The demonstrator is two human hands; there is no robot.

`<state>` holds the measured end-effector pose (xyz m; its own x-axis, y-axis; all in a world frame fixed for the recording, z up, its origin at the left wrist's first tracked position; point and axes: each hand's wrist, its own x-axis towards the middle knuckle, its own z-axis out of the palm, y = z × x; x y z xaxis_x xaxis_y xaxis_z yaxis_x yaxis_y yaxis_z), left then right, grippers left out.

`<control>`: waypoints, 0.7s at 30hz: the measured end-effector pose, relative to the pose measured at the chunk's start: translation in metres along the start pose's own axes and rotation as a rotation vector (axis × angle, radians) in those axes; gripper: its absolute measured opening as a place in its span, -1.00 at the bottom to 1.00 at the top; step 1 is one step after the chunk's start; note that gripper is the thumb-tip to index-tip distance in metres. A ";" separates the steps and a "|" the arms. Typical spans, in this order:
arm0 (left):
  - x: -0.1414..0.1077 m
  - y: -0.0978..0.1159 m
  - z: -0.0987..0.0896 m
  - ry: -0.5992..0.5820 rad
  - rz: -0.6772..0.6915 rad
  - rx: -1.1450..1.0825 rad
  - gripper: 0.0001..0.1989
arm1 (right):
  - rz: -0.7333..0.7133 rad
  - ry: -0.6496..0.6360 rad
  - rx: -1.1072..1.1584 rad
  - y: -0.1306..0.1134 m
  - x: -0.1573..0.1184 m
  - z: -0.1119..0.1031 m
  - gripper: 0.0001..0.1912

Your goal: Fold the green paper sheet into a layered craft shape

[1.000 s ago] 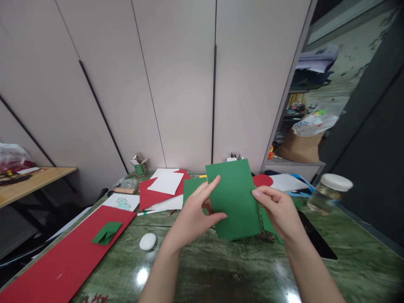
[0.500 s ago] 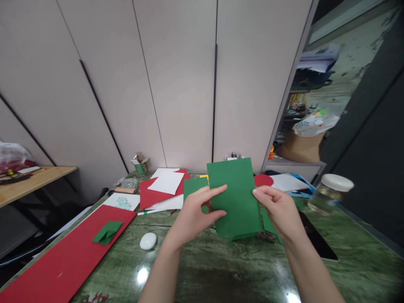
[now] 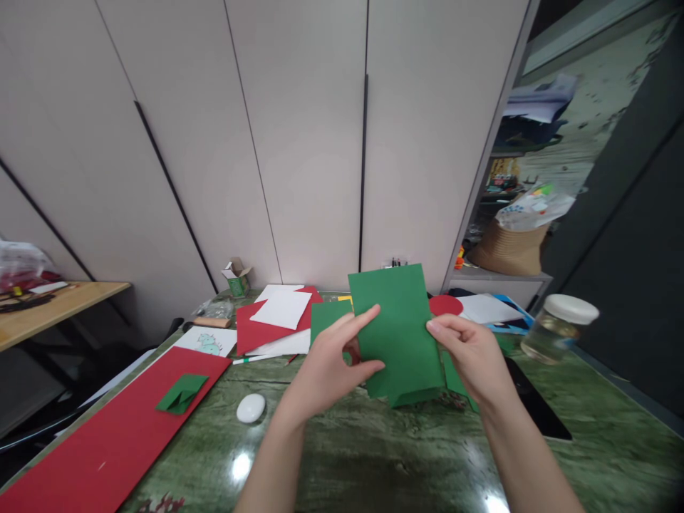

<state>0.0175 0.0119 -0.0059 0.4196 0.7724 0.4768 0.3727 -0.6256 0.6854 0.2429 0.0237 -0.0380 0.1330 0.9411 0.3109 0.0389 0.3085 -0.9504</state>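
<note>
A green sheet of paper [image 3: 398, 331] stands almost upright above the table, tilted slightly, with a folded flap along its bottom edge. My right hand [image 3: 473, 349] pinches its right edge between thumb and bent fingers. At the left edge is my left hand [image 3: 336, 363], index finger and thumb stretched apart across the front of the sheet; its other fingers are partly hidden. Another green sheet [image 3: 325, 317] lies behind my left hand. More green paper [image 3: 454, 374] shows beneath my right hand.
A red board [image 3: 117, 434] with a small folded green paper [image 3: 183, 394] lies left. Nearby are a white rounded object [image 3: 251, 408], a marker [image 3: 256, 359] and white paper [image 3: 283, 308]. A lidded jar [image 3: 556, 331] and a black tablet-like slab [image 3: 534, 402] are right.
The green sheet has shifted slightly up and left, and its bottom flap shows more. My left index finger has moved a little up and left.
</note>
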 end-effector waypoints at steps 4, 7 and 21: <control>0.000 0.000 0.000 -0.011 -0.006 -0.016 -0.30 | -0.004 0.011 -0.028 0.000 0.000 0.000 -0.79; -0.001 0.000 0.001 -0.012 -0.024 -0.012 -0.28 | 0.001 -0.014 0.007 -0.004 -0.001 0.001 -0.79; -0.003 0.000 0.000 -0.021 -0.098 0.017 -0.21 | 0.042 -0.054 0.092 -0.007 -0.002 0.006 -0.75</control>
<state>0.0165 0.0100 -0.0074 0.3974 0.8275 0.3967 0.4269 -0.5494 0.7183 0.2369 0.0208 -0.0321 0.0792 0.9588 0.2728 -0.0570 0.2776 -0.9590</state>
